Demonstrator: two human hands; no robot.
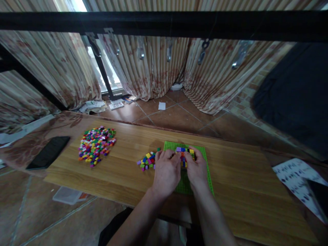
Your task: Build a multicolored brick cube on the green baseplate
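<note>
Both my hands rest over a green studded baseplate lying on a wooden table. My left hand and my right hand have their fingers curled in, pinching at a cluster of small coloured bricks fixed on the plate between them. What each fingertip grips is hidden by the fingers. A small heap of loose coloured bricks lies just left of my left hand. A much larger heap of loose bricks sits farther left on the table.
A dark phone or tablet lies at the table's left end. A printed sheet hangs at the right end. A black bar crosses overhead. Striped curtains and tiled floor with scattered papers lie beyond the table.
</note>
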